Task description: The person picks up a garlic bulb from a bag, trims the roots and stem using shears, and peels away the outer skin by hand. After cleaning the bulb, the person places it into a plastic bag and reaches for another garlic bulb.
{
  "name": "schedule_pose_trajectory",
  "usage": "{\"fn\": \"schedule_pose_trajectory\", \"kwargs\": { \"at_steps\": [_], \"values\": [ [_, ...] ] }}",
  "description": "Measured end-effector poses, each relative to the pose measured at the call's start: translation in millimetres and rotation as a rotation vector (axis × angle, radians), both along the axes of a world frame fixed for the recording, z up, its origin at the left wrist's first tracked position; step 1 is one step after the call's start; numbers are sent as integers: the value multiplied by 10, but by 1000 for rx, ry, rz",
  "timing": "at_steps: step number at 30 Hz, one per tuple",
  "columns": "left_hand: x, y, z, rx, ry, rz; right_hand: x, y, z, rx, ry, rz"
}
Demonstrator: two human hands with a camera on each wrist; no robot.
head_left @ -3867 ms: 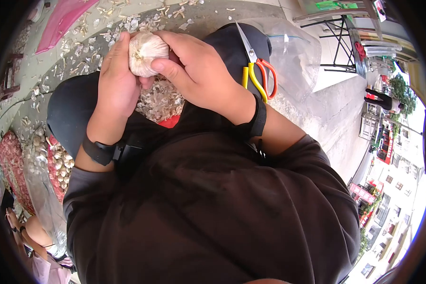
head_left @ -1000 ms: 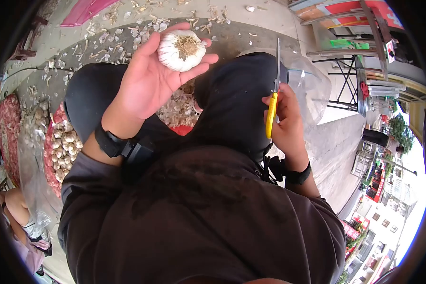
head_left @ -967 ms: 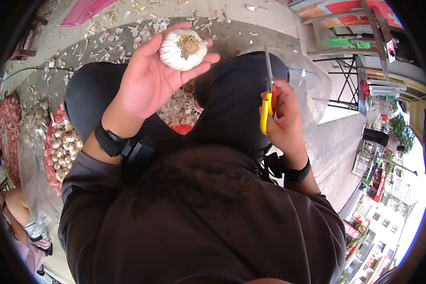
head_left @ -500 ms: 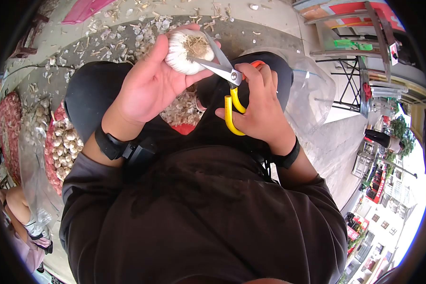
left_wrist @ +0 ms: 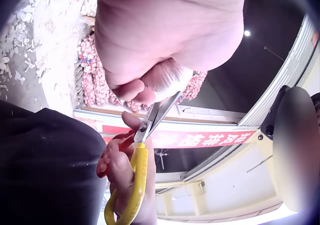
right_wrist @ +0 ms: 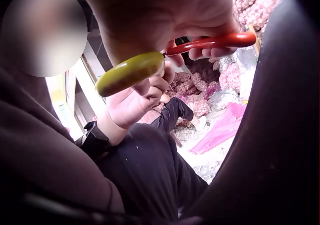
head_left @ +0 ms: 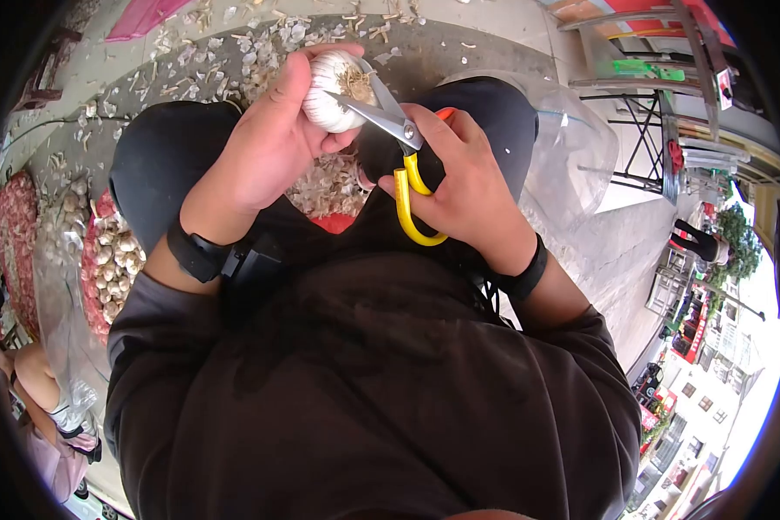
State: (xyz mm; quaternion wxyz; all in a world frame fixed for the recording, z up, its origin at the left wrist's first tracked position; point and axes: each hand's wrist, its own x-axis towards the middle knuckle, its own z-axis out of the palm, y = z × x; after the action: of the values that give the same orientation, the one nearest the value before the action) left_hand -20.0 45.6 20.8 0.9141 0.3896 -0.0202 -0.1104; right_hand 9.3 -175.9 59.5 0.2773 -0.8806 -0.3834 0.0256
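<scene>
In the head view my left hand [head_left: 264, 143] grips a white garlic bulb [head_left: 322, 106], fingers curled round its far side, its root tuft turned toward the scissors. My right hand [head_left: 472, 178] holds the scissors [head_left: 409, 132] by their yellow and red handles. Their blades are parted, one across the bulb's face and one beyond the root tuft. The left wrist view shows the blades [left_wrist: 160, 112] at the bulb [left_wrist: 167, 80], partly hidden by the left palm. In the right wrist view the yellow handle [right_wrist: 131, 74] and red handle [right_wrist: 215, 43] stand apart under the right hand.
Garlic skins [head_left: 329, 186] lie in a red container between the knees, and scraps litter the floor. At the left are a net bag of bulbs [head_left: 113, 269] and another person's arm and legs. Clear plastic [head_left: 581, 160] lies beside the right knee.
The right hand has brought the scissors from the right knee to the bulb, and their blades have parted. Since half a second ago, the left fingers have curled closer round the bulb, which has turned slightly.
</scene>
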Motion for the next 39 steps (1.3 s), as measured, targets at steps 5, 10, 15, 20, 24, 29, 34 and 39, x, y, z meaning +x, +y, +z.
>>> {"fn": "schedule_pose_trajectory", "kwargs": {
  "at_steps": [5,10,15,20,24,29,34,39],
  "values": [
    [8,7,-27,5,33,-31,-10,-13,-82,16,-22,-10],
    [24,11,-40,-20,66,-16,14,-14,-207,50,-9,-35],
    [49,11,-56,17,55,-7,32,-27,-275,52,-71,-44],
    [35,138,-89,-14,135,-76,134,-12,-340,67,-198,30],
    [89,209,-112,-160,172,-205,191,-19,-245,35,-215,68],
    [113,216,-14,-252,296,-225,253,-44,-238,98,-217,78],
    [74,179,40,-158,362,-161,292,-53,-59,-54,-327,116],
    [40,148,-17,-49,326,-89,329,-85,-19,-94,-294,161]
  ]
}}
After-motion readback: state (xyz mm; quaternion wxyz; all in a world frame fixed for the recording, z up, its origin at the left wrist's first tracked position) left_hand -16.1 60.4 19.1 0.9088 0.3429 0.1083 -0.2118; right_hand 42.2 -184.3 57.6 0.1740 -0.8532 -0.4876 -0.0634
